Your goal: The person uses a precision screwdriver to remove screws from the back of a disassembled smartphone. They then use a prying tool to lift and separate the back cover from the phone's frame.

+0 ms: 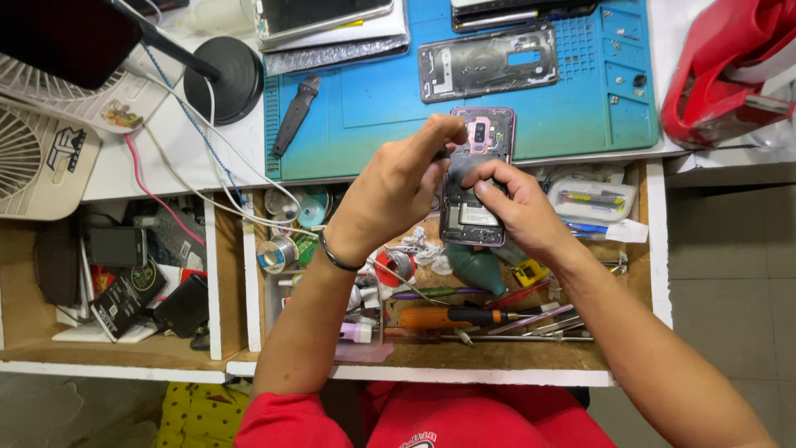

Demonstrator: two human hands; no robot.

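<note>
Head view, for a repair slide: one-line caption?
Right hand holds an opened phone while the left hand works at it above a cluttered tool drawer.

The right hand point(521, 211) grips an opened phone point(474, 178) from its side, above an open drawer point(497, 353) of tools. The left hand point(398, 187) pinches its fingers point(448, 129) at the phone's upper edge, beside the camera. A blue mat point(373, 99) covers the surface beyond.
</note>
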